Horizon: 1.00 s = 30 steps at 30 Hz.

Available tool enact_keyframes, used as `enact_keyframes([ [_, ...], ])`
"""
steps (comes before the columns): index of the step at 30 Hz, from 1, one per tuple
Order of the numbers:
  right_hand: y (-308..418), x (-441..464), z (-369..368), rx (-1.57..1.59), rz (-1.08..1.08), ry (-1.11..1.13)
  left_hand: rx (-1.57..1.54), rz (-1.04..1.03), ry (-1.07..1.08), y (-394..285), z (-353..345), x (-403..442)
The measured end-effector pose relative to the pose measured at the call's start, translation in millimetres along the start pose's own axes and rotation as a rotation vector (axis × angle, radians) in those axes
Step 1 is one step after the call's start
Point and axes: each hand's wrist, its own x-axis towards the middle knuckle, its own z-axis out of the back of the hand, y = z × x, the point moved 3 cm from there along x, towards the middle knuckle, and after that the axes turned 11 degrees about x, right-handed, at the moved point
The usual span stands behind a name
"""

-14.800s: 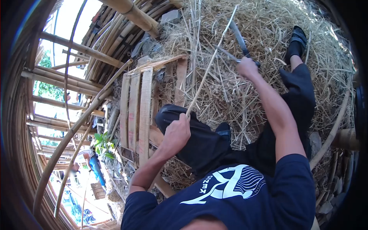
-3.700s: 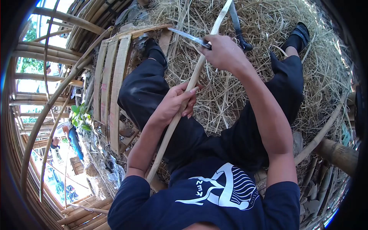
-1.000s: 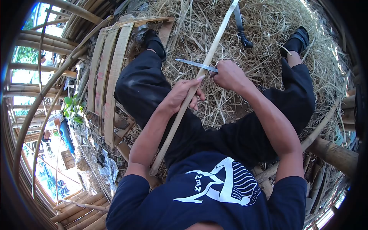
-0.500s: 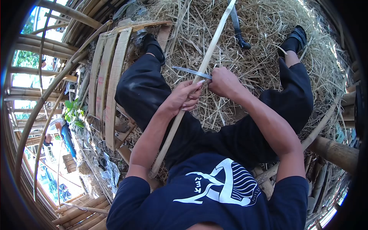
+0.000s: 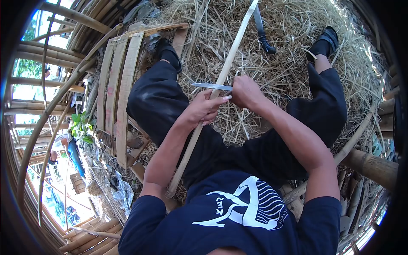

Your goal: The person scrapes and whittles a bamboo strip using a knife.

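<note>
Knife (image 5: 206, 86) has slid down pale strip (image 5: 233, 54) to beside left hand (image 5: 202, 108), its fingers gripping strip, right hand (image 5: 247, 92) clenched on knife, stroke seemingly near end.

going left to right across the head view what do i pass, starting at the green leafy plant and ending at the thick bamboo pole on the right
Green leafy plant, slatted wooden frame, left hand, right hand, sandal on the right foot, thick bamboo pole.
</note>
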Motion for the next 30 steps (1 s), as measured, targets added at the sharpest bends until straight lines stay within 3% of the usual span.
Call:
enact_keyframes([
  [3, -6, 7, -1, 0.019, -0.005, -0.021, 0.036, -0.006, -0.009, 0, -2, 0],
  [5, -22, 16, 2, 0.018, -0.093, -0.153, 0.009, 0.002, 0.015, 6, 0, -3],
  [8, -68, 43, 57, 0.154, -0.564, -0.224, -0.107, 0.06, 0.11, 10, -11, -21],
  [10, -79, 49, 75, 0.038, -0.555, -0.3, -0.111, 0.068, 0.107, 16, -16, -29],
  [12, -69, 50, 67, 0.131, -0.547, -0.268, -0.065, 0.044, 0.089, 22, -6, -25],
  [16, -8, 29, 32, 0.118, -0.251, -0.092, -0.112, 0.01, 0.076, 16, -5, -16],
  [19, 8, 19, 23, 0.068, -0.085, 0.016, 0.051, -0.045, -0.048, 16, 3, -10],
  [26, 8, 2, 44, 0.179, -0.001, 0.204, 0.125, -0.038, -0.086, 20, 8, -5],
  [30, 9, -7, 51, 0.199, 0.094, 0.077, 0.067, -0.004, -0.059, 16, 13, -6],
])
